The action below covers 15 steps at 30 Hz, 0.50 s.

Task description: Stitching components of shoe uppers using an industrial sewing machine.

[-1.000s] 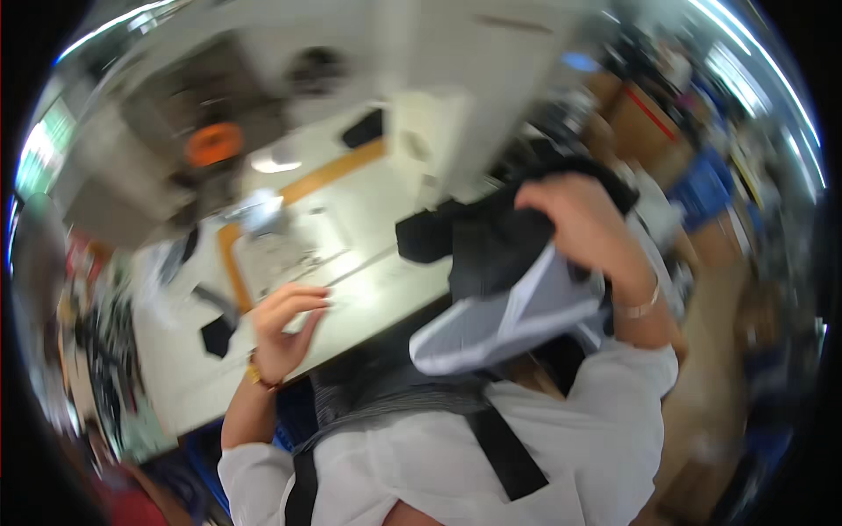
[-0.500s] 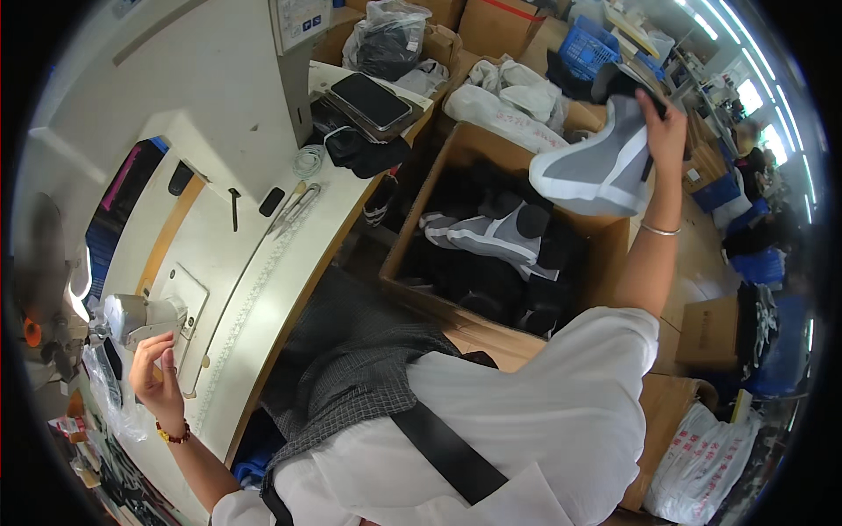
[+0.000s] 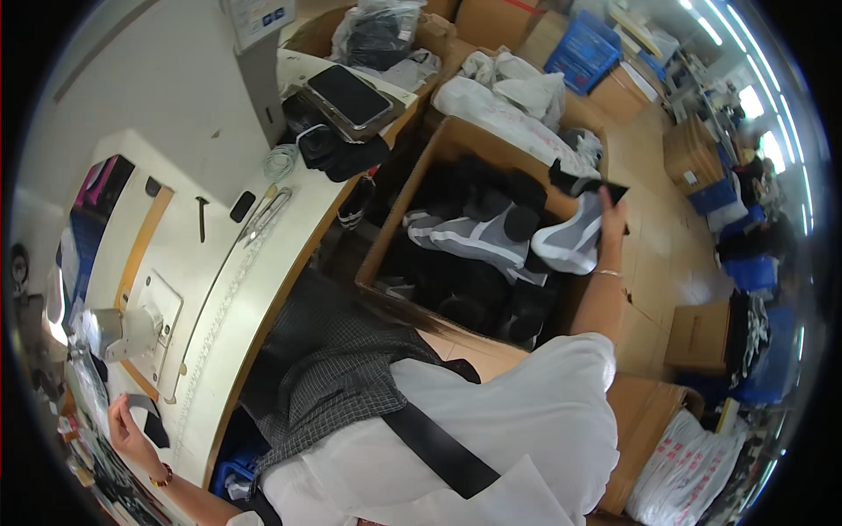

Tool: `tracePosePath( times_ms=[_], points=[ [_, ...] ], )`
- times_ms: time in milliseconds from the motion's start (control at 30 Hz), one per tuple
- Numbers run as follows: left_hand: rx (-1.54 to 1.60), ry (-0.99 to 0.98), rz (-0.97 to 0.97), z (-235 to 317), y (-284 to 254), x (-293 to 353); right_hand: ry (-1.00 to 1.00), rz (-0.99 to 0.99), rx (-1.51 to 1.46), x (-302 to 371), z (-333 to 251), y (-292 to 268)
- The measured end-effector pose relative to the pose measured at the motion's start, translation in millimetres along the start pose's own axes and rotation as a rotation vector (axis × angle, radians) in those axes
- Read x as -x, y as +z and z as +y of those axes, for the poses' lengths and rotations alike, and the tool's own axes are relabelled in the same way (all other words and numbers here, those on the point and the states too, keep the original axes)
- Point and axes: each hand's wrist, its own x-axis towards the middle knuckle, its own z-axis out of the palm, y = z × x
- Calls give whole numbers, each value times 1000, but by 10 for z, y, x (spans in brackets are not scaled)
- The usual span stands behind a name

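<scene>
At the open carton's right side my right hand (image 3: pixel 611 219) grips a sock-like shoe upper (image 3: pixel 568 235), grey with white bands and a black collar. It hangs tilted over the carton's edge. In the cardboard box (image 3: pixel 399 206) lies a similar grey and white upper (image 3: pixel 482 235), among several black ones. My left hand (image 3: pixel 130 434) is at the near left end of the sewing table, its fingers bent together. A small grey and black piece (image 3: pixel 155 428) shows right beside these fingers; whether they hold it is hidden.
A white sewing machine (image 3: pixel 167 96) stands on the curved table (image 3: pixel 232 302). Thread snips (image 3: pixel 267 215), a phone (image 3: pixel 351 95) and black cloth (image 3: pixel 338 156) lie on it. White plastic sacks (image 3: pixel 504 110) and a blue crate (image 3: pixel 583 51) stand beyond the box.
My right hand has lowered the shoe upper toward the box, from raised above its far right corner. My left hand has moved away from the machine's arm, toward me. The view has shifted slightly.
</scene>
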Motion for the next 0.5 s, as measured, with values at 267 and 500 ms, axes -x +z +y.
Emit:
tracePosePath(
  times_ms=[267, 500],
  points=[
    [-196, -15, 112, 435, -4, 535, -125, -221, 922, 1903, 1299, 2030],
    [-414, -349, 476, 221, -728, 1349, -282, -1074, 1023, 517, 359, 2381]
  ],
)
